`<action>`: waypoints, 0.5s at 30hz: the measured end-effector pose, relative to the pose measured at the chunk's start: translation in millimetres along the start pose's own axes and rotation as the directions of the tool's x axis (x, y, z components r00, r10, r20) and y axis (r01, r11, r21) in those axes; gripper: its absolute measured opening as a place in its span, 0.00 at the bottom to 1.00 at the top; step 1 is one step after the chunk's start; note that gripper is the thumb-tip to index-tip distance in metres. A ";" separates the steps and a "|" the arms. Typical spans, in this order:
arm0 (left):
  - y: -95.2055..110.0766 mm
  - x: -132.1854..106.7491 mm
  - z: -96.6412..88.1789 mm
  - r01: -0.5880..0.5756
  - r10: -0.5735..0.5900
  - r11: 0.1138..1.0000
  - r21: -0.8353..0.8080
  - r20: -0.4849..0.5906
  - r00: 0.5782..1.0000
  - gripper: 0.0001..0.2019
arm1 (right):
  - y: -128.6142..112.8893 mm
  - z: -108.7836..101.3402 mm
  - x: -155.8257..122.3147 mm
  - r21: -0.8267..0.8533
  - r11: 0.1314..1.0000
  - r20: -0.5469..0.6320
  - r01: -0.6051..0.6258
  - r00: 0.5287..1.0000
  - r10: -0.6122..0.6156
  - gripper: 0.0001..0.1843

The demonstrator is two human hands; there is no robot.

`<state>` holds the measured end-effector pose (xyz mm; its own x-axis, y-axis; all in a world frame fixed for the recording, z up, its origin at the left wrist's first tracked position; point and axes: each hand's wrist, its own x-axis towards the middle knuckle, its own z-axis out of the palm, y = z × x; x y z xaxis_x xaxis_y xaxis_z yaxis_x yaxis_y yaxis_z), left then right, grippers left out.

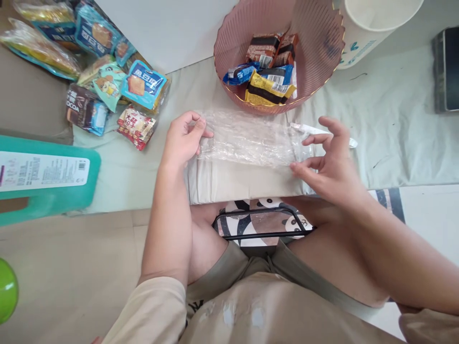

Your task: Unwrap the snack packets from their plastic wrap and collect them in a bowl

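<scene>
A clear, crinkled plastic bag (247, 138) is spread over the edge of the cloth-covered surface in front of me. My left hand (186, 136) pinches its left end between thumb and fingers. At the other end is my right hand (328, 162), its fingers apart and its thumb tip at the bag's lower right corner. Partly behind the right fingers lies a slim white object (353, 142) whose kind I cannot make out. Just beyond the bag stands a pink ribbed bowl (315, 52), holding several wrapped snacks (270, 89) in yellow, blue and brown.
Several snack packets (143, 86) are heaped at the upper left. A teal jug (91, 177) lies at the left edge. A white paper cup (373, 38) is beside the bowl, with a dark device (448, 71) at far right. Below, a panda-patterned item (258, 222) sits between my legs.
</scene>
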<state>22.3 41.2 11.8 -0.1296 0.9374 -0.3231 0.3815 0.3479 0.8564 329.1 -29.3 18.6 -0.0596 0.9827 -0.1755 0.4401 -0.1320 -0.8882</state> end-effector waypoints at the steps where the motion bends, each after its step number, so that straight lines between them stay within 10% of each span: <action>1: -1.0 0.8 0.1 -0.005 0.005 1.000 0.008 0.002 1.000 0.17 | 0.9 -0.4 -0.9 -0.011 1.000 -0.002 0.003 1.000 -0.003 0.43; 15: -3.2 7.7 1.8 -0.071 0.080 0.988 0.139 -0.060 0.995 0.13 | 21.1 -14.4 2.3 -0.369 0.899 -0.081 0.237 0.955 -0.286 0.24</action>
<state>21.7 47.2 5.8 -0.1532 0.9613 -0.2289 0.5133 0.2753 0.8128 351.2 -27.9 5.6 -0.1100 0.9866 0.1205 0.7118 0.1628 -0.6833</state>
